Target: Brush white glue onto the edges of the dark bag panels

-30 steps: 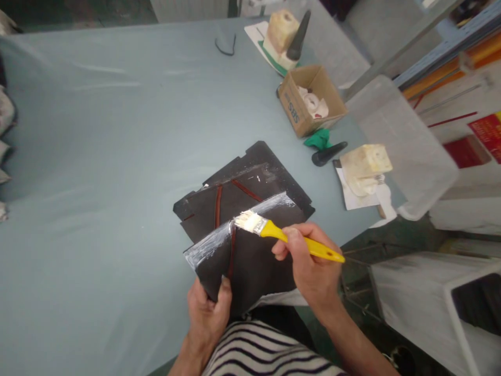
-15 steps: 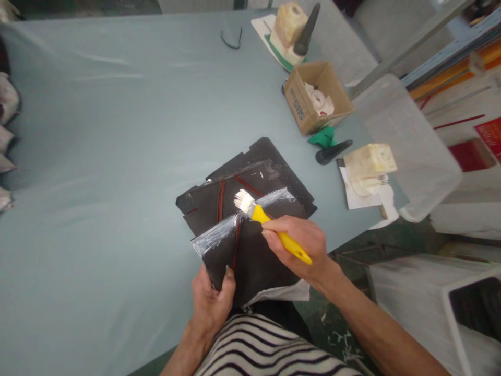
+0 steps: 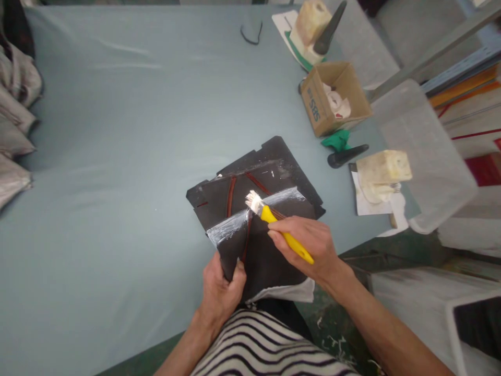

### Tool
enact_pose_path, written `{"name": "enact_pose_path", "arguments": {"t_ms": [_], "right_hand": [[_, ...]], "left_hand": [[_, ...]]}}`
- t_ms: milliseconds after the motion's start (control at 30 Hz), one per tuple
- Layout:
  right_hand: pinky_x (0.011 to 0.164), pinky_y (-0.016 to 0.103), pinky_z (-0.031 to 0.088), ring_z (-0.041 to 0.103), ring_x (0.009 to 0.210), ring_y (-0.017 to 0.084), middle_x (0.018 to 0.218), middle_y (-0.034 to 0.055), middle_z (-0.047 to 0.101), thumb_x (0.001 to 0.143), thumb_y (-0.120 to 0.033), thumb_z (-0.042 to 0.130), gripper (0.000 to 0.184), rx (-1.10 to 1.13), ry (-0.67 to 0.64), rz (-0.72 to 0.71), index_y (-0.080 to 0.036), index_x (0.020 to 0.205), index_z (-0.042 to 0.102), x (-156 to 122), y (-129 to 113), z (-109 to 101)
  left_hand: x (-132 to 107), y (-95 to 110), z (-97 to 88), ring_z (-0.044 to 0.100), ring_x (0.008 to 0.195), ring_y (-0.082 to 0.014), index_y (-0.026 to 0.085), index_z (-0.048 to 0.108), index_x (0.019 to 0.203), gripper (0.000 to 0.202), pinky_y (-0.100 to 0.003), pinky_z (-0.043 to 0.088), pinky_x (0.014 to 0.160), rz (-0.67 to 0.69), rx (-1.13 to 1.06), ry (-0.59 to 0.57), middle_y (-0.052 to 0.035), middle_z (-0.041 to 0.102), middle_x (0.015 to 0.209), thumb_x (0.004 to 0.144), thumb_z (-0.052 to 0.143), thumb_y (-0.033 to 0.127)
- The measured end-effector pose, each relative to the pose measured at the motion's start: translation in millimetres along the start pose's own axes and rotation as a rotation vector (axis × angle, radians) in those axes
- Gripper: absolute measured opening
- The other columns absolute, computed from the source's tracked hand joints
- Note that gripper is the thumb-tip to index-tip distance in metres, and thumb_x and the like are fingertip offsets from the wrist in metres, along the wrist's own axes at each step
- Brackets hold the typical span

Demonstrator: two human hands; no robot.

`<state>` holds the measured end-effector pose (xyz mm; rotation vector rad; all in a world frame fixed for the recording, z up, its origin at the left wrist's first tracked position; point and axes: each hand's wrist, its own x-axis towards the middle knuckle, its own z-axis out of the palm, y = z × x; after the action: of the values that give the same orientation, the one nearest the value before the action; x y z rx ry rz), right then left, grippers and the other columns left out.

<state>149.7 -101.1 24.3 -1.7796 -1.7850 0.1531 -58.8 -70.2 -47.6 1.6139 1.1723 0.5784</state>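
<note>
A yellow-handled paintbrush (image 3: 289,241) is gripped in my right hand (image 3: 307,245), its white-coated bristles over the top edge of a dark panel. My left hand (image 3: 224,284) pinches the lower left side of that dark panel (image 3: 270,256), thumb on top. White smears, like glue, run along the panel's upper edge, and a reddish-brown strip (image 3: 246,240) crosses it. Beneath and beyond lies a larger dark sheet (image 3: 287,159) with more reddish-brown strips. A pale cloth-like edge (image 3: 301,290) shows under the near side. Whether the bristles touch the panel I cannot tell.
The grey-green table (image 3: 117,156) carries a cardboard box (image 3: 319,112) with white rolls, a green cloth (image 3: 337,140), a dark cone-shaped tool (image 3: 348,155) and a yellowish block (image 3: 383,169) at the right. Folded fabric (image 3: 15,125) lies at the left edge. A dark cord (image 3: 251,36) lies far back.
The whole view has shifted, so table and hands appear further right and more fabric shows at the left. The brush stays at nearly the same place over the panel's edge.
</note>
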Motion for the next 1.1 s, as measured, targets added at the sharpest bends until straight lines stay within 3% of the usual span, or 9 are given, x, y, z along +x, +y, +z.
{"name": "enact_pose_path", "arguments": {"t_ms": [100, 267, 367, 500, 667, 833, 967, 1100], "right_hand": [[0.066, 0.028, 0.060, 0.075, 0.065, 0.016, 0.080, 0.0004, 0.081, 0.096, -0.018, 0.065, 0.010, 0.038, 0.058, 0.026, -0.024, 0.093, 0.072, 2, -6, -5], [0.054, 0.025, 0.057, 0.070, 0.052, 0.014, 0.066, -0.0029, 0.076, 0.098, -0.025, 0.061, 0.015, 0.039, 0.039, 0.284, -0.025, 0.085, 0.068, 3, -30, -26], [0.056, 0.024, 0.057, 0.069, 0.052, 0.013, 0.067, -0.0030, 0.077, 0.096, -0.024, 0.061, 0.016, 0.068, -0.014, 0.241, -0.025, 0.082, 0.068, 8, -31, -21], [0.059, 0.025, 0.058, 0.072, 0.057, 0.014, 0.070, -0.0021, 0.077, 0.097, -0.024, 0.061, 0.016, 0.040, 0.073, 0.195, -0.024, 0.083, 0.068, 13, -19, -11], [0.056, 0.026, 0.058, 0.071, 0.055, 0.016, 0.068, -0.0002, 0.076, 0.098, -0.034, 0.065, 0.016, 0.048, 0.208, 0.507, -0.023, 0.088, 0.070, -1, -4, -33], [0.050, 0.026, 0.058, 0.067, 0.051, 0.015, 0.064, -0.0001, 0.074, 0.094, -0.049, 0.071, 0.029, 0.348, 0.238, 0.684, -0.020, 0.096, 0.069, -8, 22, -55], [0.046, 0.024, 0.053, 0.062, 0.048, 0.013, 0.061, 0.0004, 0.072, 0.087, -0.058, 0.077, 0.040, 0.498, 0.162, 0.717, -0.018, 0.091, 0.071, 2, 50, -64], [0.044, 0.021, 0.047, 0.058, 0.047, 0.010, 0.058, -0.0004, 0.070, 0.083, -0.058, 0.080, 0.043, 0.622, -0.038, 0.715, -0.016, 0.089, 0.074, 19, 71, -63]], "left_hand": [[0, 1, -0.1, 0.052, 0.052, -0.0134, 0.021, 0.060, 0.077, 0.012, -0.025, 0.043, 0.050, -0.023, -0.012, 0.013, 0.0032, 0.057, 0.060, 0.084, 0.056, 0.030], [-2, 1, -0.1, 0.050, 0.051, -0.0131, 0.021, 0.059, 0.074, 0.012, -0.024, 0.042, 0.048, -0.026, -0.031, 0.036, 0.0039, 0.054, 0.059, 0.083, 0.057, 0.030], [-3, 1, -0.3, 0.050, 0.051, -0.0129, 0.022, 0.058, 0.073, 0.013, -0.024, 0.041, 0.047, -0.006, -0.034, 0.013, 0.0038, 0.054, 0.058, 0.083, 0.057, 0.030], [-4, 2, -2.5, 0.049, 0.051, -0.0131, 0.021, 0.058, 0.072, 0.015, -0.024, 0.041, 0.048, -0.033, -0.018, 0.009, 0.0036, 0.054, 0.058, 0.082, 0.057, 0.031], [-5, -8, -7.0, 0.049, 0.053, -0.0141, 0.020, 0.060, 0.069, 0.023, -0.026, 0.043, 0.049, -0.118, -0.080, -0.019, 0.0020, 0.054, 0.058, 0.083, 0.059, 0.039], [-6, -16, -8.9, 0.047, 0.053, -0.0141, 0.021, 0.059, 0.067, 0.026, -0.026, 0.043, 0.049, -0.223, -0.159, -0.033, 0.0025, 0.053, 0.057, 0.078, 0.065, 0.044], [-12, -7, -8.0, 0.043, 0.051, -0.0121, 0.022, 0.053, 0.062, 0.033, -0.024, 0.039, 0.047, -0.369, -0.177, 0.005, 0.0044, 0.047, 0.054, 0.079, 0.066, 0.047], [-14, -7, -5.7, 0.045, 0.051, -0.0119, 0.021, 0.055, 0.063, 0.034, -0.023, 0.039, 0.047, -0.408, -0.166, 0.039, 0.0041, 0.049, 0.054, 0.078, 0.067, 0.049]]}}
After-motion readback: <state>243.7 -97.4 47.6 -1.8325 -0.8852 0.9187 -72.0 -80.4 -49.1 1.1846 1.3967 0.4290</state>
